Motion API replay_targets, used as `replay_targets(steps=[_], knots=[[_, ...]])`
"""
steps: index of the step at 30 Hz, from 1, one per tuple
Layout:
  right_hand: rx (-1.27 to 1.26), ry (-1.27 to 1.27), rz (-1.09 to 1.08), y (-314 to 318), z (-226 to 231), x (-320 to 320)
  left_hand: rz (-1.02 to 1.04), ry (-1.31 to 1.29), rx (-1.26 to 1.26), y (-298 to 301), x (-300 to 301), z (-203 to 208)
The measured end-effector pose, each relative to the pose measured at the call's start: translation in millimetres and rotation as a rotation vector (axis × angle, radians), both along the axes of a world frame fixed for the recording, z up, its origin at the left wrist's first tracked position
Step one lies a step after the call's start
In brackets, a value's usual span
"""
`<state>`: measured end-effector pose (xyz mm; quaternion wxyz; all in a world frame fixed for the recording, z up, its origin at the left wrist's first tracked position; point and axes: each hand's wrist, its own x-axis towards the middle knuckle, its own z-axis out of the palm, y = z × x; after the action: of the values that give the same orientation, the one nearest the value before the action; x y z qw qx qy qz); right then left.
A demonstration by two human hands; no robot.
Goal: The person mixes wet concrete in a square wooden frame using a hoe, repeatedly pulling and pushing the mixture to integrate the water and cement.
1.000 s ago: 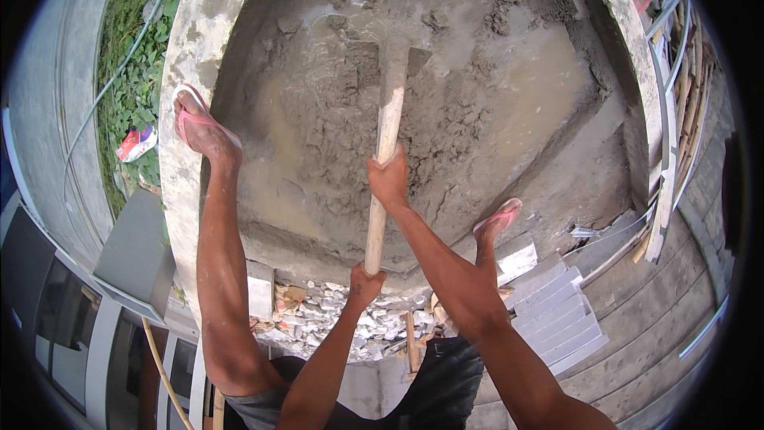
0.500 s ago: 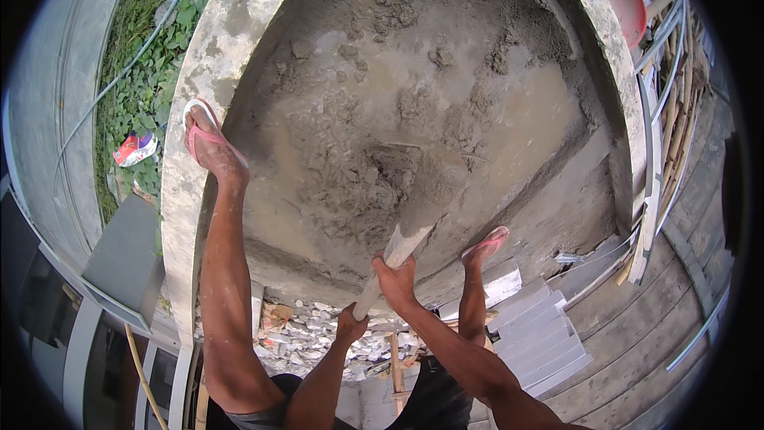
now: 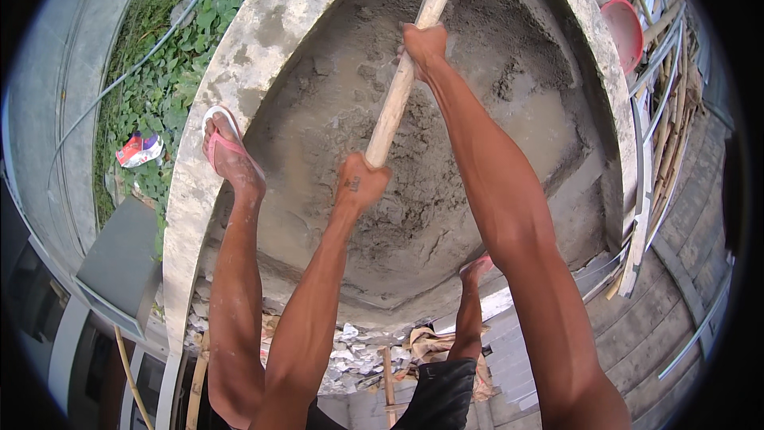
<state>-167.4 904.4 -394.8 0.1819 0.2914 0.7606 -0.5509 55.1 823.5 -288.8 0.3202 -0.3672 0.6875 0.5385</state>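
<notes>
Both my hands grip a long, pale wooden handle (image 3: 391, 115) of a mixing tool. My left hand (image 3: 362, 179) is closed round its lower end. Farther up the shaft, my right hand (image 3: 424, 46) is wrapped round it with that arm stretched out. The handle slants up and away over wet grey mortar (image 3: 422, 215); its far end reaches the top of the view, where the tool's head cannot be clearly made out. The mortar is lumpy, with watery patches, and lies inside a basin with a raised concrete rim (image 3: 208, 111).
My left foot in a pink flip-flop (image 3: 227, 143) stands on the rim; my right foot (image 3: 477, 265) is at the near right edge. Rubble (image 3: 350, 362) lies below. A red basin (image 3: 623, 34), poles and pipes (image 3: 672, 111) are at right, green plants (image 3: 191, 48) at left.
Both hands have moved up and away from me with the handle, the right arm now extended. The handle's far end has shifted from the middle of the mortar to the far side.
</notes>
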Motion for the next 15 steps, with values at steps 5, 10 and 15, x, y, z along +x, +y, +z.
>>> replay_targets(steps=[5, 10, 15], knots=[[0.018, -0.229, 0.118, -16, -6, 68, 0.013, -0.225, -0.003, 0, 66, 8], [0.189, -0.304, 0.434, -11, -6, 146, 0.291, -0.406, 0.156, 48, 135, 29], [0.084, -0.365, 0.375, -23, 22, 246, 0.313, -0.487, 0.065, 49, 228, 48]])
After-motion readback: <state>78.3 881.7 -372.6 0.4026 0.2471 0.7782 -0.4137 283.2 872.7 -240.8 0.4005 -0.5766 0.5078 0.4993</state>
